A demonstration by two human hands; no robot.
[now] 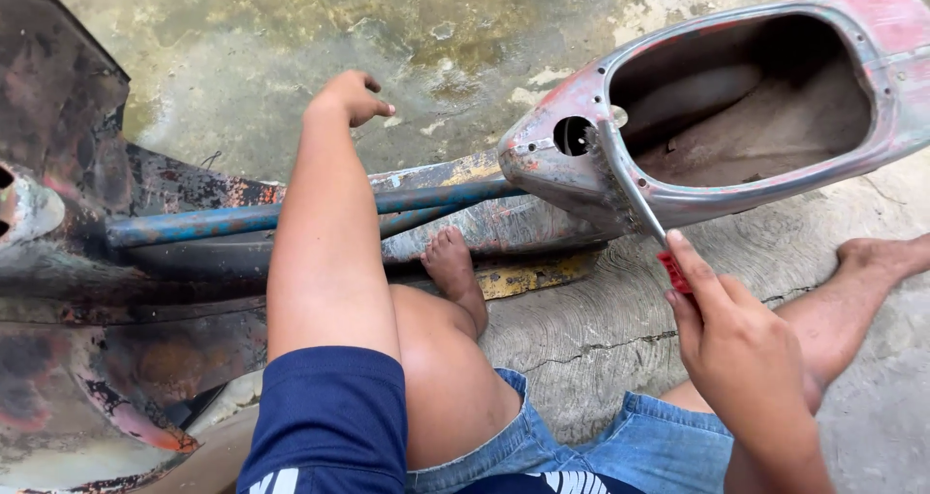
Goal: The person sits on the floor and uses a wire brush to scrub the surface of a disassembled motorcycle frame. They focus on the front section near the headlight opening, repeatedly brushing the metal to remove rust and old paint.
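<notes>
As right hand (741, 354) grips wire brush (635, 199) — bristles on scooter shell (581, 179), left hand (351, 95) loosely curled, empty.

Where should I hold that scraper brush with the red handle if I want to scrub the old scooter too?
Hold the wire brush by its red handle, at the end nearest you, coming from below as the right hand does. The thin metal stem slants up to the bristles on the scooter body, so the handle is the only safe, thick part.
</notes>
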